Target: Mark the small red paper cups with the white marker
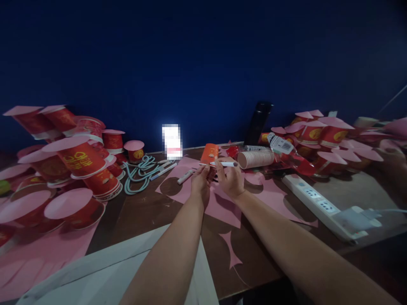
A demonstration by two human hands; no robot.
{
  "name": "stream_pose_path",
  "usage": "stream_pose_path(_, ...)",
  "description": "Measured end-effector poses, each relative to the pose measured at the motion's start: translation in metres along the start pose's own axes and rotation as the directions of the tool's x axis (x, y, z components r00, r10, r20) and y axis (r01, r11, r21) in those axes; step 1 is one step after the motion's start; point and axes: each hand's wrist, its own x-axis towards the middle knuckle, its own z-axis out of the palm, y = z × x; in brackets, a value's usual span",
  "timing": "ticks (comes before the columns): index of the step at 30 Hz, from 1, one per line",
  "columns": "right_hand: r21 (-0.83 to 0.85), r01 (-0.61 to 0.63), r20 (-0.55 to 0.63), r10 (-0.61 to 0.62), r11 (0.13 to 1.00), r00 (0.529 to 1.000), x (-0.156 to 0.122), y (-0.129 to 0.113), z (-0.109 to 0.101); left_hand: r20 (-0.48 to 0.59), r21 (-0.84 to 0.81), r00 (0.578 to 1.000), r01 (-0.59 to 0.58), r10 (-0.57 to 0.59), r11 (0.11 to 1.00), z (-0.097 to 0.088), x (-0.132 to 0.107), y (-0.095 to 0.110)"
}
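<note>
My left hand [201, 181] is closed on the lower edge of a small orange-red paper cup [210, 153] over the middle of the table. My right hand [231, 180] grips a white marker pen [226, 164], which lies almost level across the front of the cup. The pen's left end is close to the cup; whether it touches cannot be told. Beneath both hands lie pink paper sheets [224, 207] with round cut-outs. Another white marker [185, 176] rests on the paper left of my left hand. My fingers partly hide the cup's lower part.
Red paper cups with pink paper cone tops [83, 159] are piled at left; more [313, 133] stand at right. A coiled pale-blue cord [140, 173], a bright screen [171, 142], a black bottle [258, 123], stacked paper cups [256, 159] and a power strip [318, 205] surround the hands.
</note>
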Motion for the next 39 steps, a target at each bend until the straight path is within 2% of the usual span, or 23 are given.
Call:
stream_pose_path(7,-0.001,0.006,0.008,-0.006,1.0,1.0,0.0004,0.0009,0.0,-0.018,-0.011,1.0,0.003,-0.004,1.0,0.0008,0.0,0.0007)
stream_pose_path(14,0.047,-0.025,-0.075,0.028,0.999,0.997,0.0003,0.0026,-0.0007,-0.037,0.002,0.999,0.004,-0.004,1.0,0.0025,-0.0038,0.0038)
stream_pose_path(27,-0.007,0.024,0.006,-0.024,1.0,1.0,0.0005,0.0,-0.0003,-0.002,0.002,1.0,-0.015,0.015,1.0,0.0006,-0.001,0.0003)
stream_pose_path(39,0.014,0.0,-0.009,0.001,1.0,1.0,0.0012,0.0005,0.0,0.046,0.041,0.999,-0.027,0.026,0.999,-0.0021,0.0025,-0.002)
